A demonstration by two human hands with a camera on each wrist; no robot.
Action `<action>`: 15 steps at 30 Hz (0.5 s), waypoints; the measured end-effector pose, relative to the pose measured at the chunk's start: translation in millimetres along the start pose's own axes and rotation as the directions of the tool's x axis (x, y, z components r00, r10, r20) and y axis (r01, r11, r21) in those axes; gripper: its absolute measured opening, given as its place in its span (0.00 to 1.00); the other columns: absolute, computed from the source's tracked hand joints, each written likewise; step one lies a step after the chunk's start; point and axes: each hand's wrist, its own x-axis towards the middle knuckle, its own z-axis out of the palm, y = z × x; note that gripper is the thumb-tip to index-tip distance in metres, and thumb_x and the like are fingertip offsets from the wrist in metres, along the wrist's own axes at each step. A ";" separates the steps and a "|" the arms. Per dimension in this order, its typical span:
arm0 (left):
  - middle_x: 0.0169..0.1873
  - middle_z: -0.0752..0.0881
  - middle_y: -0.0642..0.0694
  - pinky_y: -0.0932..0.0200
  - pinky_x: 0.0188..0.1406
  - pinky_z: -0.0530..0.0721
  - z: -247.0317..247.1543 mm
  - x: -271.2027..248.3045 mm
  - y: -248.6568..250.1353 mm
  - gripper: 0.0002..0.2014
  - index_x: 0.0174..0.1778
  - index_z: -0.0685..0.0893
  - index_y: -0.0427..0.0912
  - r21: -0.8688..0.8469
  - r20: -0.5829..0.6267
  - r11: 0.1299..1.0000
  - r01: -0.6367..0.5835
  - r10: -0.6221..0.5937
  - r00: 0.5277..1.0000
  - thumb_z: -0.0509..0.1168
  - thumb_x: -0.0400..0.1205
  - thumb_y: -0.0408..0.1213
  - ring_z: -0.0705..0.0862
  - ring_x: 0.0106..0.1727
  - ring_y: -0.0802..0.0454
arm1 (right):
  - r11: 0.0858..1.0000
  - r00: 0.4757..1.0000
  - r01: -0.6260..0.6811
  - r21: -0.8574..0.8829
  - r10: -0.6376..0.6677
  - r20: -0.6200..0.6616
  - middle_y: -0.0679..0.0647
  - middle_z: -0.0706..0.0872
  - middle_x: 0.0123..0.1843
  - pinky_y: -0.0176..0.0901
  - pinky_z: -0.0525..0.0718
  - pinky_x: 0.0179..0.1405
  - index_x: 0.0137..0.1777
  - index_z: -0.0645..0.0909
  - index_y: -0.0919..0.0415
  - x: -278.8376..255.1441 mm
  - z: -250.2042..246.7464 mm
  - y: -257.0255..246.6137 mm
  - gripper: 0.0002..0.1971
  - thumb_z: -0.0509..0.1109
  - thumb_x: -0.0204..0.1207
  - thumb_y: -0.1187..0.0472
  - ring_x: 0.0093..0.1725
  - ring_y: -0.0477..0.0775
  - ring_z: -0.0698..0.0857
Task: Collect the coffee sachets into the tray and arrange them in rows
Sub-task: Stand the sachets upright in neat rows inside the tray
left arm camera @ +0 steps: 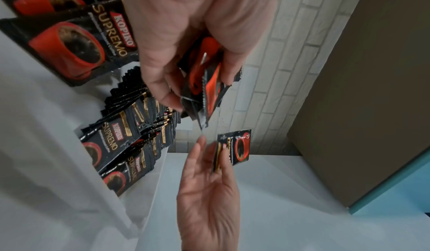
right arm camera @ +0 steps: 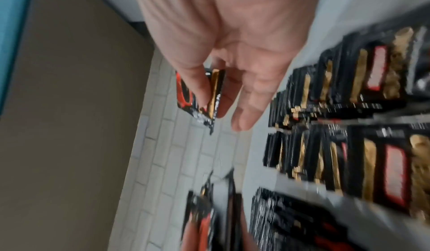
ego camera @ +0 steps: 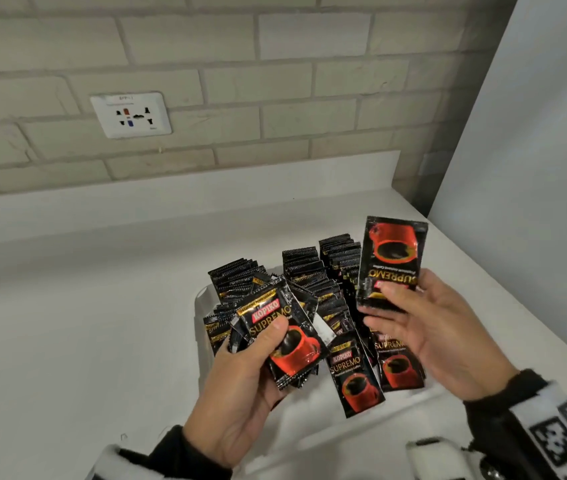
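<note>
Hovering over the white tray [ego camera: 202, 296], both hands were loaded; the rows of coffee sachets [ego camera: 304, 271] standing on edge in the tray lay just beyond and between them, running away from the person toward the brick wall [ego camera: 275, 81]; the right hand [ego camera: 438, 327] was the nearer to the rightmost row. That hand pinched a single sachet [ego camera: 393, 261] between thumb and forefinger, its other fingers loosely extended; the sachet stood upright with its long axis vertical and its print upside down, so I judged it needed turning before it was slotted in. The left hand [ego camera: 240, 382] gripped a small bundle of sachets [ego camera: 282, 334], thumb pressed on the top one, tilted slightly left. Two sachets [ego camera: 375, 368] lay face up at the near ends of the rows, on the countertop [ego camera: 67, 341] side.
</note>
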 end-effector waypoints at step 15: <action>0.31 0.90 0.45 0.59 0.22 0.86 -26.4 2.0 21.4 0.13 0.46 0.83 0.40 0.015 -0.043 0.995 -0.100 0.101 0.994 0.67 0.66 0.37 0.89 0.29 0.53 | -0.017 0.770 0.452 -0.892 0.513 0.380 0.47 0.83 0.50 0.32 0.77 0.46 0.57 0.78 0.56 41.9 24.5 -20.2 0.15 0.74 0.71 0.64 0.49 0.44 0.81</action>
